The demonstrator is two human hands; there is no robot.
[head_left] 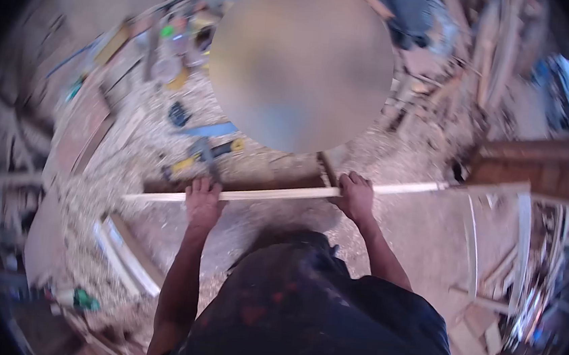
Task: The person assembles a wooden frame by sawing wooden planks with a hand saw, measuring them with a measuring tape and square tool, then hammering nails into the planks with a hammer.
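A long, pale wooden strip [276,194] runs crosswise in front of me, its right end slightly higher in view. My left hand [203,204] grips it left of the middle, fingers over the far side. Right of the middle, my right hand [356,196] is closed round the same strip. Just beyond it lies a darker board [270,182], partly hidden by the strip. Near my left fingers is a tool with yellow and dark parts [187,163], too blurred to name. A flat blue piece [211,130] lies behind that tool.
Wood shavings [153,132] cover much of the floor. Brown boards [82,136] lie at left, with pale wood pieces [125,255] nearer me. At right stand a brown wooden piece [535,169] and a pale frame [521,245]. A round blur hides the top middle.
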